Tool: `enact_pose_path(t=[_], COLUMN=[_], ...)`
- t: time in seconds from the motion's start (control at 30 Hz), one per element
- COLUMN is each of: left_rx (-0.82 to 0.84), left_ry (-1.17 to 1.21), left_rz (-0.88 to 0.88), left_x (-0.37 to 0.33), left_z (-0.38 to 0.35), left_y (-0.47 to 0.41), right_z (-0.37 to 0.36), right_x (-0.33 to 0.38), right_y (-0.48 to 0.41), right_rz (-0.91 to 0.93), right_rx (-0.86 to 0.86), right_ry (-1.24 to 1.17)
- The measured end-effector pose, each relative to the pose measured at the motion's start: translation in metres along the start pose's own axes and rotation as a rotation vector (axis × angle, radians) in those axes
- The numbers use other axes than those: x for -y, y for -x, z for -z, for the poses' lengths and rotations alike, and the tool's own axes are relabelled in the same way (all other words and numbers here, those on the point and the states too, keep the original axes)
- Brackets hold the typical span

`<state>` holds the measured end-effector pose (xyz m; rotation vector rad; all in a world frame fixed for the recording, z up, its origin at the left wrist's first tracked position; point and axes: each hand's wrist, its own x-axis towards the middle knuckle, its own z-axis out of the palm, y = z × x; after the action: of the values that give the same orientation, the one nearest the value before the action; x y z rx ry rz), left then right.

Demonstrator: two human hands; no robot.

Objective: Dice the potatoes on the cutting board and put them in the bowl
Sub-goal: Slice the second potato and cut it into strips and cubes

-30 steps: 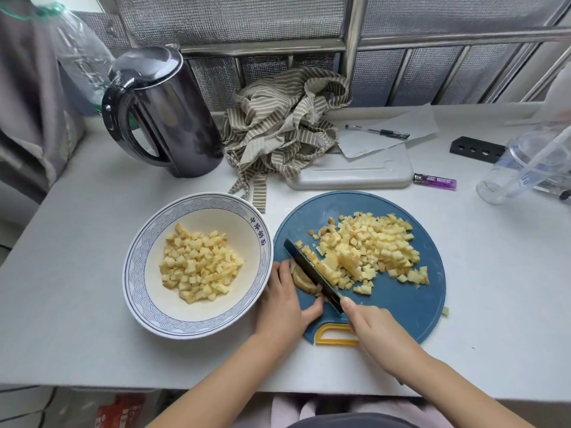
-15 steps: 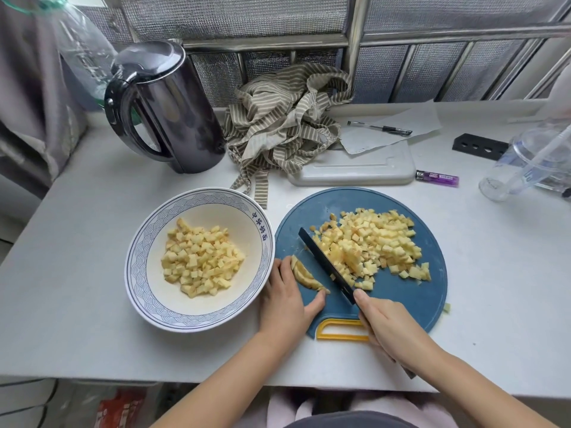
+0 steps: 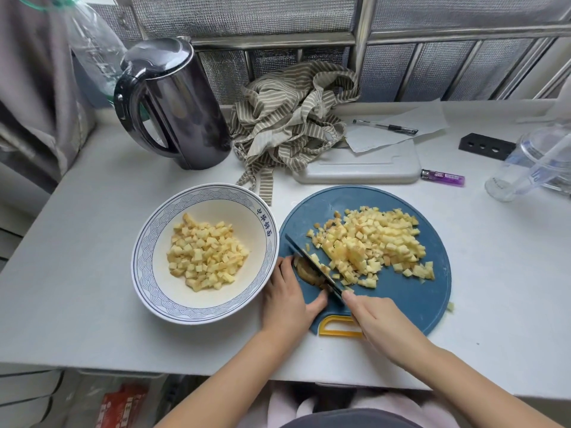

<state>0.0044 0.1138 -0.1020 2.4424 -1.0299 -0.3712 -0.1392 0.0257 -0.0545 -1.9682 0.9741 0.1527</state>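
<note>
Where the knife [image 3: 319, 273] rests, a browned potato piece [image 3: 304, 271] lies.

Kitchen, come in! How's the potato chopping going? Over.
Left grip pins potato piece. Right grip holds knife, blade on it. Diced pile on cutting board, more in bowl. Nothing blocking.

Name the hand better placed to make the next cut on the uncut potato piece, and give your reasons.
Right. The right hand grips the knife, with its blade set across the uncut potato piece. The left hand holds that piece steady, beside the bowl.
</note>
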Motion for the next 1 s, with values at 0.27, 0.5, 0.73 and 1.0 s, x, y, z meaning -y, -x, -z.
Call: enact_pose_path(t=[0.27,0.5,0.73,1.0], left_rx=[0.033,0.013,0.02,0.026], left_ry=[0.189,0.25,0.305,0.372], left_rz=[-0.063,0.056,0.108,0.15], left_x=[0.017,0.006,0.004,0.005], left_z=[0.01,0.011,0.007,0.007], left_y=[-0.001,-0.006,-0.009,-0.011], right_z=[-0.007,-0.011,-0.005,0.004], right_x=[0.009,0.016,0.018,0.025], right_y=[0.018,0.01,0.003,0.003], right_rz=[-0.005,-0.008,-0.035,-0.048], right_rx=[-0.011,-0.006,0.023,0.078], right_ry=[-0.09,-0.066,-0.003,0.064])
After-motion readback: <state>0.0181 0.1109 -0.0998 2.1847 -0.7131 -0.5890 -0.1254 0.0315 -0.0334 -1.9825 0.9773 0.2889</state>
